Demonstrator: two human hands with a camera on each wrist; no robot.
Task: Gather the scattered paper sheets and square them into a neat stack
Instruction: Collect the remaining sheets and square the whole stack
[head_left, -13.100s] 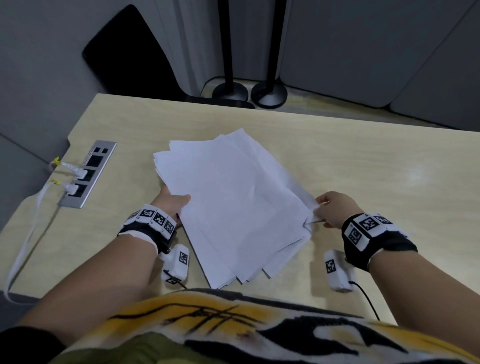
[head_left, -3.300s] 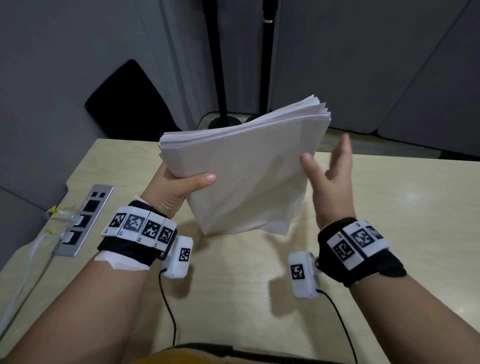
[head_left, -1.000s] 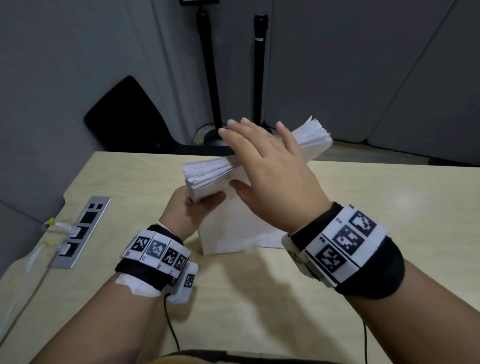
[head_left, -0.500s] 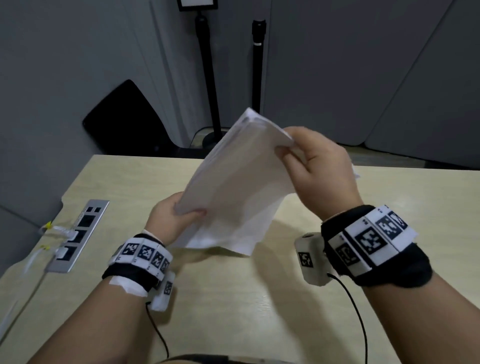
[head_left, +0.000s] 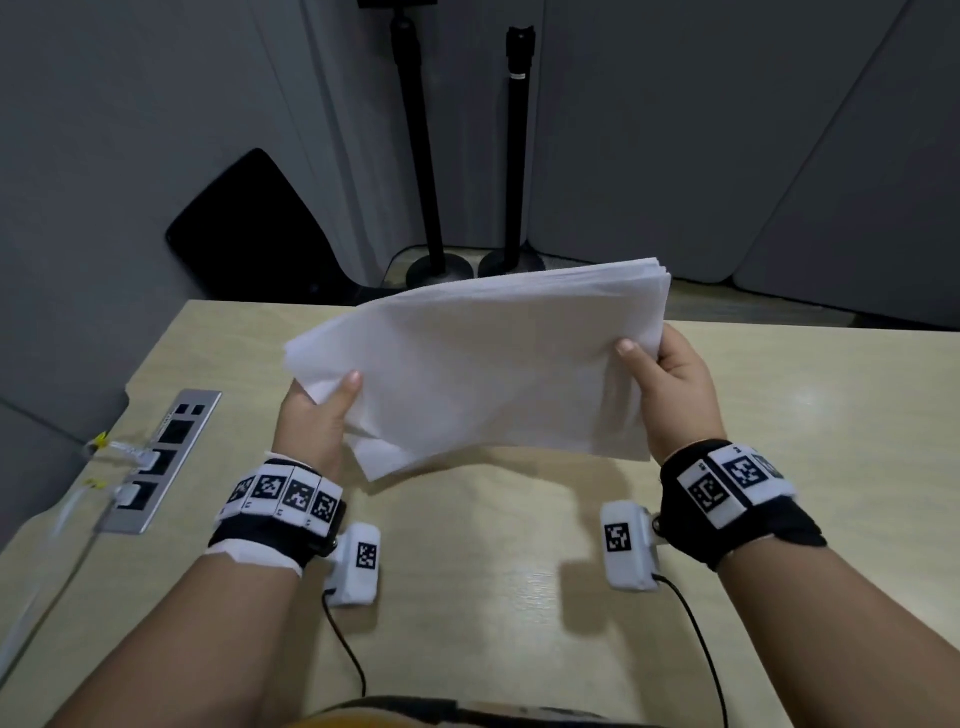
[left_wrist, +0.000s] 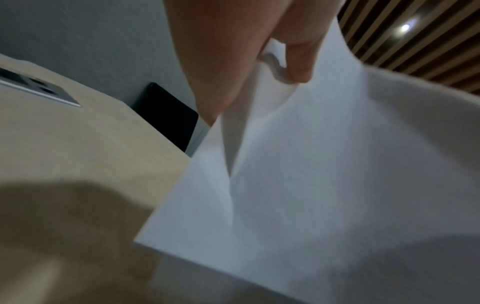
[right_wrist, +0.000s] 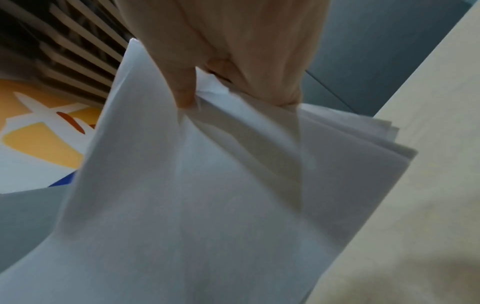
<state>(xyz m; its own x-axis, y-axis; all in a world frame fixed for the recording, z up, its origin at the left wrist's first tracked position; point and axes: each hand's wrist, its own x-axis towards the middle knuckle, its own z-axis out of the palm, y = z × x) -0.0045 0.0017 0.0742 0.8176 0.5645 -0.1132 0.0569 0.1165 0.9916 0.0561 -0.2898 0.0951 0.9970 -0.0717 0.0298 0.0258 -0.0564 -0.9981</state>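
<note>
A stack of white paper sheets (head_left: 488, 369) hangs in the air above the wooden table (head_left: 519, 597), held wide side across and tilted toward me. My left hand (head_left: 319, 415) pinches its left edge, thumb on top and fingers underneath. My right hand (head_left: 670, 384) grips the right edge the same way. In the left wrist view the paper (left_wrist: 324, 185) bends under the thumb (left_wrist: 298, 59). The right wrist view shows the sheets (right_wrist: 207, 205) fanned slightly at their far corner, with the hand (right_wrist: 233, 61) clamped on them.
A metal socket panel (head_left: 156, 462) with white plugs and cables is set into the table's left edge. Two black stand poles (head_left: 421, 156) rise behind the table. A dark chair back (head_left: 249, 228) is at the far left.
The stack has swung from a steep slant to lying wide across between the hands. My right hand moved from its top edge down to its right edge; the left hand kept hold.
</note>
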